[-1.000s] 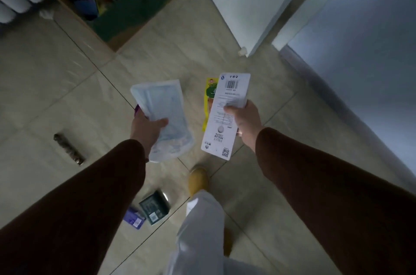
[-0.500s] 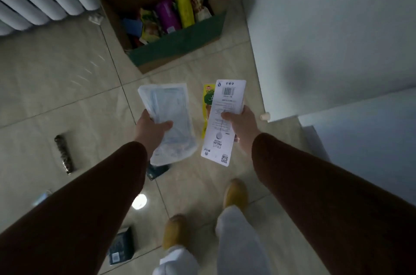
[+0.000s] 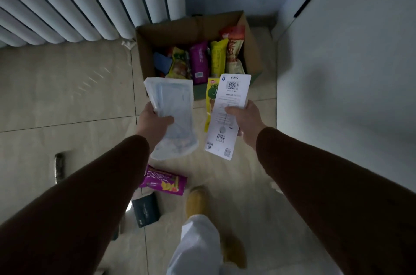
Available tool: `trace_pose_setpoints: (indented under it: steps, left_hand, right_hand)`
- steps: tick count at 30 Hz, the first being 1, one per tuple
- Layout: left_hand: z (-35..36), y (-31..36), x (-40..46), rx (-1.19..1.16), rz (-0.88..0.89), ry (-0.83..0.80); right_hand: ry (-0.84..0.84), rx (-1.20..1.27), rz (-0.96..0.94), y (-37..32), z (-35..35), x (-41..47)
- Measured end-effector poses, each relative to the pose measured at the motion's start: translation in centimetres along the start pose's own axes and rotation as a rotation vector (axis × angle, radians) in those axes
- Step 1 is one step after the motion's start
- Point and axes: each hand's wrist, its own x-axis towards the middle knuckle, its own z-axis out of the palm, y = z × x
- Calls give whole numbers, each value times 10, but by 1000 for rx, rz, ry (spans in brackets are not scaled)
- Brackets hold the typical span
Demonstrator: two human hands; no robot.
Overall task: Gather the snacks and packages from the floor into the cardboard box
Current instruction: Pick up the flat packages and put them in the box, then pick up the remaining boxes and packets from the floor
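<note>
Our left hand (image 3: 155, 125) grips a clear packet (image 3: 173, 117), our right hand (image 3: 244, 120) pinches a fruit peeler card (image 3: 228, 114) and perhaps a yellow snack (image 3: 210, 103). The cardboard box (image 3: 198, 27) has drawn nearer, just ahead, so dropping comes next.

cardboard box (image 3: 253, 49) nearer, purple snack (image 3: 163, 182) revealed underfoot

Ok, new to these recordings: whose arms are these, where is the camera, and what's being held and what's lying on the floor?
No machine here: a person wears one camera on the head, looking down at their own arms. The left hand grips a clear plastic packet. The right hand pinches a white fruit peeler card with a yellow snack packet behind it. Ahead stands the cardboard box, already holding colourful snacks. On the floor lie a purple snack packet, a dark small box and a dark roll.
</note>
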Motion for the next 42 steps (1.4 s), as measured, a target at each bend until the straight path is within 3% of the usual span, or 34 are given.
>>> trace_pose_setpoints:
  steps: [8, 14, 18, 22, 27, 32, 36, 42]
  left_hand:
    - [10, 65, 91, 7, 1, 54]
    - [22, 123, 157, 117, 43, 188]
    - [16, 122, 166, 286, 9, 212]
    - [-2, 86, 136, 370, -6, 170]
    - [-45, 19, 74, 430, -6, 140]
    - [-109, -55, -3, 391, -95, 239]
    - [-159, -127, -71, 338, -161, 301]
    - [-216, -227, -171, 310, -286, 360]
  right_hand:
    - [-35, -9, -1, -76, 24, 95]
    - [-116, -104, -66, -154, 37, 171]
    - [-39, -395, -69, -173, 43, 193]
    - [-93, -679, -235, -144, 64, 185]
    - [-353, -1223, -486, -107, 116, 126]
    - [-586, -1417, -659, -66, 183, 35]
    - [-679, -1538, -816, -9, 230, -45]
    - [-815, -1608, -883, 76, 280, -139]
